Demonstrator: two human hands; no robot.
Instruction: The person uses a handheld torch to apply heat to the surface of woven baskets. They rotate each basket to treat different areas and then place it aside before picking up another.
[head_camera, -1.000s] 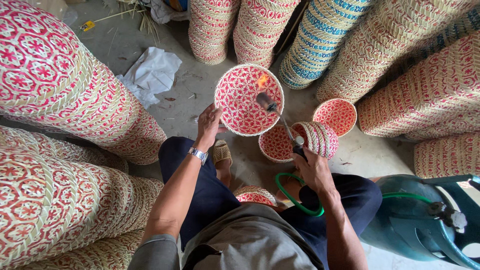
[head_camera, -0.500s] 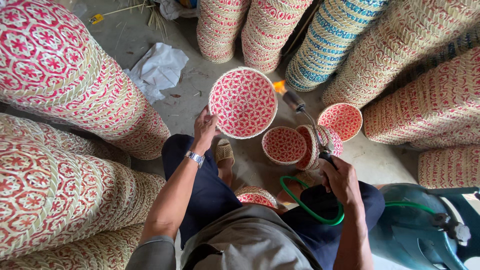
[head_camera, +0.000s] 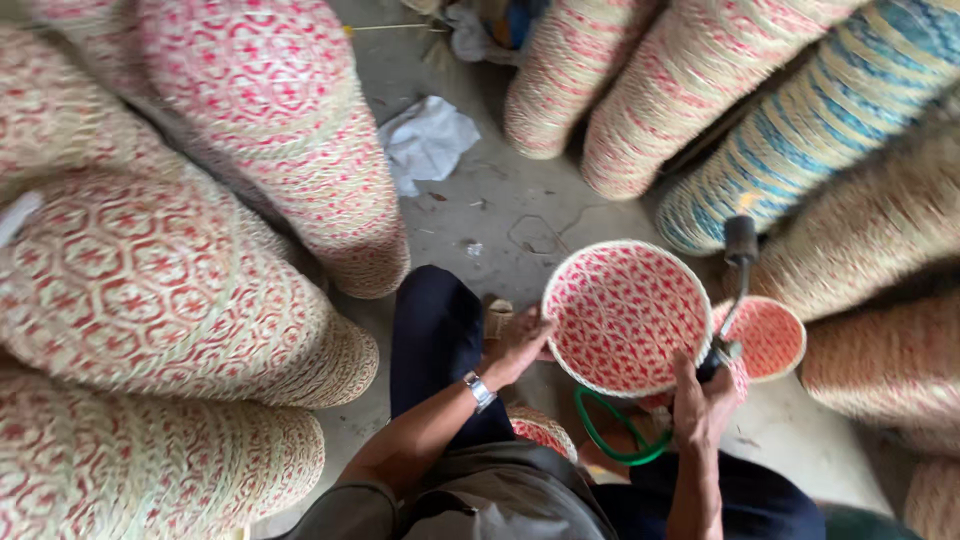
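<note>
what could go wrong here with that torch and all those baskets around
The torch in the right hand points its nozzle beside the rim of the woven basket that the left hand steadies, so the basket could scorch. Its head sits close to the blue basket stack, which might catch. The green hose loops by the knees and could snag.

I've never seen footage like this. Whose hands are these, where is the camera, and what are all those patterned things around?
The camera sits on a person's head, looking down at their own lap and hands. The left hand holds the rim of a round woven basket with a red-and-cream pattern. The right hand grips a metal torch with a dark nozzle, fed by a green hose. Around them on the grey concrete floor lie tall stacks of similar woven baskets, plus one blue-striped stack.
</note>
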